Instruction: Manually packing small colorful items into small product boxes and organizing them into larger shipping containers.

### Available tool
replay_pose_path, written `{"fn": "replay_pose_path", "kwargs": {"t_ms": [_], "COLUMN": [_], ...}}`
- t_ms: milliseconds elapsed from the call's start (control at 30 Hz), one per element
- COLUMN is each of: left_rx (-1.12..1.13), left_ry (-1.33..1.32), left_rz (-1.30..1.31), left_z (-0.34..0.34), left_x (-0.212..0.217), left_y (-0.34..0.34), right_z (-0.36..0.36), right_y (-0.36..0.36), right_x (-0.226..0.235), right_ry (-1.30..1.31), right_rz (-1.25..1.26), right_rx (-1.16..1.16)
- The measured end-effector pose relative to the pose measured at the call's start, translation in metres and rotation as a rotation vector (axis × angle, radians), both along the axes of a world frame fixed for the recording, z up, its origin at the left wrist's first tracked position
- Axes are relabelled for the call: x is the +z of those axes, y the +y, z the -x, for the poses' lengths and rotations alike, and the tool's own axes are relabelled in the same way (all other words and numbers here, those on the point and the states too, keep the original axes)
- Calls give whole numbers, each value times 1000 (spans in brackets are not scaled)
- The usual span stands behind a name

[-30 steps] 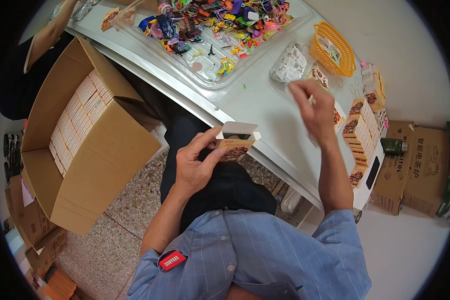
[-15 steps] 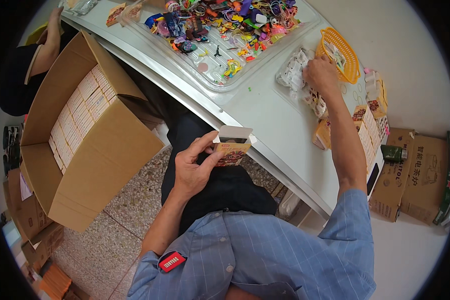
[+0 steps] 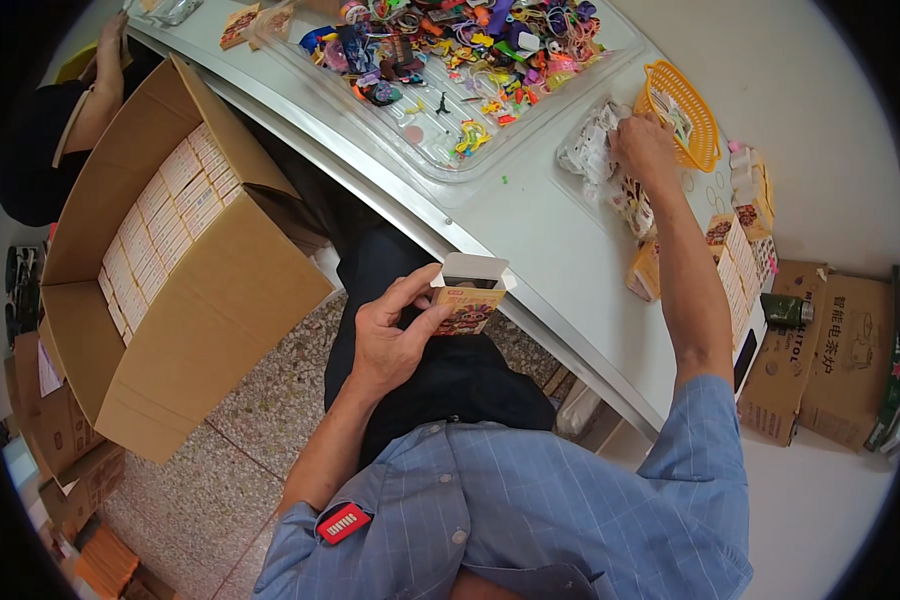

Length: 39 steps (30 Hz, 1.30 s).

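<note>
My left hand [image 3: 395, 335] holds a small printed cardboard box [image 3: 467, 295] over my lap, its top flap open. My right hand [image 3: 645, 145] is stretched out over the white table [image 3: 540, 235], fingers resting on a clear plastic bag of small white packets [image 3: 592, 150] beside an orange plastic basket [image 3: 682, 115]. Whether the fingers grip anything in the bag is hidden.
A clear tray of several colourful small toys [image 3: 450, 60] lies at the table's far side. Stacks of small printed boxes [image 3: 735, 255] stand at the right. A large open carton filled with rows of boxes [image 3: 165, 255] sits on the floor at my left. Another person's arm [image 3: 95, 95] shows at far left. Brown cartons [image 3: 830, 350] stand at the right.
My right hand has moved away from me, from above the table edge to the plastic bag by the orange basket. The left hand keeps the small box still.
</note>
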State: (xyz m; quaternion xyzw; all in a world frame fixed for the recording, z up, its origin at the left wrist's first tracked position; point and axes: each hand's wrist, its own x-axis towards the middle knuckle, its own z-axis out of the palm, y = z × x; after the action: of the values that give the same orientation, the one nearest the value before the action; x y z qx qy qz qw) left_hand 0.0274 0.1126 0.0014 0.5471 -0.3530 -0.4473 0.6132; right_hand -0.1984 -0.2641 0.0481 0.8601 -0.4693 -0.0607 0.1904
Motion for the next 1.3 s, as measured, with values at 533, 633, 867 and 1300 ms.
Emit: {"fn": "replay_pose_path", "kwargs": {"t_ms": [533,633,867,1300], "left_rx": [6,26,96,140], "left_ry": [40,86,-105,-607], "left_rz": [70,74,169,444], "left_z": [-2,0,21,29], "left_x": [7,12,19,24], "left_y": [-13,-25,-57,-76], "right_z": [39,20,-17,-38], "right_y": [5,51,159,207], "right_x": [26,39,63,33], "right_ry": [-1228,-1445,-1306,-1175], "right_rz": [-600,-737,-884,-596], "right_rx": [-95,-59,256,148]}}
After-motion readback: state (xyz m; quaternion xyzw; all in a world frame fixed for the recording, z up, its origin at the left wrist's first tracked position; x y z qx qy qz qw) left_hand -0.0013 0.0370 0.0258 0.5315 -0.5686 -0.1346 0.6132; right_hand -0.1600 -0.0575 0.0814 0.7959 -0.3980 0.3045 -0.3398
